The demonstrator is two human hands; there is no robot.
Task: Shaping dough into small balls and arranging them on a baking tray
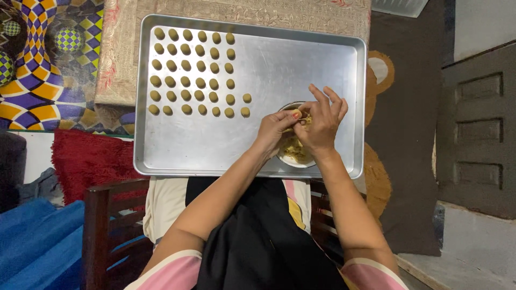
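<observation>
Now we pinch a small lump of yellowish dough (302, 119) between both hands, left hand (275, 129) and right hand (321, 124) closed around it above the small white bowl (294, 159); rolling gently should match the round dough balls (193, 72) beyond our left fingers on the large aluminium tray (301, 59)

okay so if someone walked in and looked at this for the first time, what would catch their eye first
Most likely the big metal baking tray, with neat rows of small dough balls filling its upper left part. Next, the two hands, left and right, meeting over a small bowl of dough near the tray's lower right edge. The bright checkered purple-and-yellow cloth at far left also stands out.
</observation>
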